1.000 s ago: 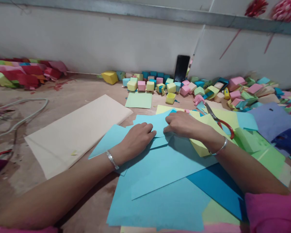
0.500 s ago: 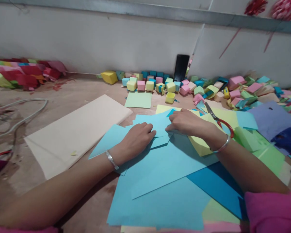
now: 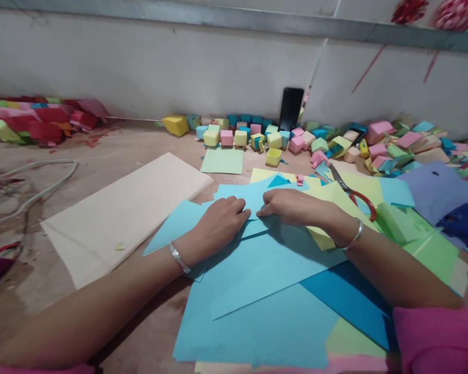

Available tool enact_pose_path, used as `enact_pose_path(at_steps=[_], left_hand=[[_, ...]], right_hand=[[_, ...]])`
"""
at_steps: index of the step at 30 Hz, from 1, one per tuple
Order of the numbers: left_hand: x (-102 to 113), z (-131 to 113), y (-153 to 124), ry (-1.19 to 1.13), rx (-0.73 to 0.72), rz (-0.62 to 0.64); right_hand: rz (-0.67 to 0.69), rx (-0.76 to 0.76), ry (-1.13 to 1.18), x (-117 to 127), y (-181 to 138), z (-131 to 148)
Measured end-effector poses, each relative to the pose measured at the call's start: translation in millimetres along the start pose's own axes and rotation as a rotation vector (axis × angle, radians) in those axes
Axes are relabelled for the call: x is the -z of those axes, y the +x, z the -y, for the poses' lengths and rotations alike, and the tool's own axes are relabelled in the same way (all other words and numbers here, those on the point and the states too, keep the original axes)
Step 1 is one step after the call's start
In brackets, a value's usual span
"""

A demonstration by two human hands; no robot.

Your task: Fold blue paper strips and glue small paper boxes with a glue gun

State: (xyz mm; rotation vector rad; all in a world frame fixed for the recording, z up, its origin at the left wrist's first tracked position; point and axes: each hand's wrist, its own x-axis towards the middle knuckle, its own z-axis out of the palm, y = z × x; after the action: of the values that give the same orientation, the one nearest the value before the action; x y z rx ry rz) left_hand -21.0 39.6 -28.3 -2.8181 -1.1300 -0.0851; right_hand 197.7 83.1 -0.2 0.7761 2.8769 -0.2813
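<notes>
Light blue paper lies in overlapping pieces in front of me. My left hand rests on it with curled fingers, the thumb and fingertips closed at an edge of the top piece. Just to its right, my right hand is closed too, its index finger and thumb on the same edge. The fingertips of the two hands are a small gap apart, and the paper under them is partly hidden. Larger light blue sheets are spread beneath, over a darker blue sheet.
A cream sheet lies to the left. Red-handled scissors rest on yellow paper at the right, with a blue glue gun farther out. Behind are small paper boxes and a phone leaning on the wall.
My right hand has slid slightly left and towards me along the paper's edge, nearer my left hand, uncovering a small pink piece behind it. My left hand has stayed in place.
</notes>
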Motion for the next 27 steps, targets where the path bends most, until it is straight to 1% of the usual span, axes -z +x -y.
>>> enact_pose_path(at_steps=[3, 8, 15, 19, 21, 23, 25, 27], left_hand=[[6.1, 2.4, -1.2, 0.0, -0.015, 0.028], [14.8, 6.0, -6.3, 0.107, -0.04, 0.08], [31.9, -3.4, -15.5, 0.118, 0.055, 0.202], [37.2, 1.4, -19.4, 0.132, 0.1, 0.227], [36.7, 7.1, -21.2, 0.113, 0.132, 0.218], [39.6, 10.6, -23.1, 0.096, 0.151, 0.18], [50.6, 8.2, -26.3, 0.062, 0.126, 0.107], [70.0, -0.3, -32.3, -0.06, 0.06, 0.023]], right_hand=[[0.027, -0.035, 0.038, -0.9, -0.3, 0.9], [0.023, -0.047, 0.041, 1.7, -2.2, 0.0], [0.025, -0.049, 0.052, -1.5, -2.4, -2.7], [0.03, -0.08, 0.093, 1.0, -1.8, -0.5], [0.034, -0.082, 0.1, 1.9, -1.7, -0.1], [0.035, -0.068, 0.09, 1.8, -1.7, -0.6], [0.033, -0.054, 0.079, 1.2, -1.9, -1.0], [0.026, -0.052, 0.087, 0.7, -2.3, -0.4]])
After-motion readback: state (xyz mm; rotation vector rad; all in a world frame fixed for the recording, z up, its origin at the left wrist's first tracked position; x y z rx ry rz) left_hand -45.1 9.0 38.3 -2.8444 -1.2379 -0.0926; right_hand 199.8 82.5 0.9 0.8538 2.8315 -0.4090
